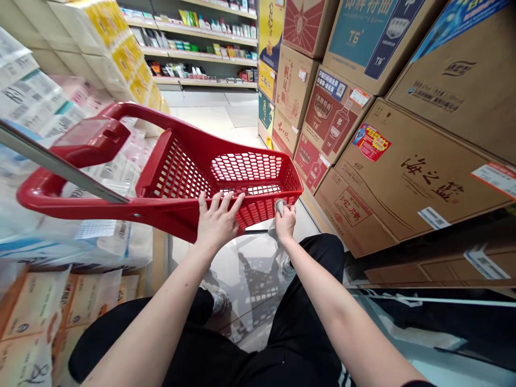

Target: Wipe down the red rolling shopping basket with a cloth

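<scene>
A red plastic shopping basket [250, 172] with a long red handle [80, 145] is tipped on its side in front of me. My left hand [217, 220] lies flat on the basket's near rim with fingers spread. My right hand [285, 220] is closed on a small grey cloth [279, 206] pressed against the basket's lower right corner. My knees in black trousers are below, over a glossy floor.
Stacked brown cardboard cartons [403, 177] line the right side. Packs of tissue and paper goods [36, 107] are piled on the left. A shelf of bottles and small goods [201, 48] stands at the far end of the tiled aisle [217, 115].
</scene>
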A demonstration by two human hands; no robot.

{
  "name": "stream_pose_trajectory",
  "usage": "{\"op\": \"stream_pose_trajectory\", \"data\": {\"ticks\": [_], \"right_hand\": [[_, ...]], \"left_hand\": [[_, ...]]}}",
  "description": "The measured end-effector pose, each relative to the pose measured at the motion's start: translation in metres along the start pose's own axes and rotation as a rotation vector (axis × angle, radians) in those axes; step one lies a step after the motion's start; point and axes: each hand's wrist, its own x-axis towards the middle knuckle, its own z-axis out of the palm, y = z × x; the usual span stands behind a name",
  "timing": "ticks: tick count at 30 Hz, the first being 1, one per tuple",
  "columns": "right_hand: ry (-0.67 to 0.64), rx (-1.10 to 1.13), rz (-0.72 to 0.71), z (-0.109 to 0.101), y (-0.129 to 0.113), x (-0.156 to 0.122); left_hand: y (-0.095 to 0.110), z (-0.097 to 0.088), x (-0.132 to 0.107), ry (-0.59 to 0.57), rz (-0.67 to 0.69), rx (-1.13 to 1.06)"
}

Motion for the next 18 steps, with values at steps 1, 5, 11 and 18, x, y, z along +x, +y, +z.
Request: {"op": "stream_pose_trajectory", "data": {"ticks": [1,5,11,18], "right_hand": [[-0.004,-0.014,-0.024,0.001,-0.001,-0.003],[-0.056,-0.096,-0.123,0.003,-0.004,-0.01],[-0.164,-0.254,-0.164,-0.004,-0.008,0.001],[-0.213,-0.173,-0.293,-0.007,-0.013,-0.009]], "left_hand": [[0.0,0.0,0.0,0.0,0.0,0.0],[-0.002,0.002,-0.001,-0.003,0.012,0.004],[-0.005,0.002,-0.001,-0.003,0.018,-0.026],[-0.008,-0.005,-0.002,-0.06,0.047,-0.025]]}}
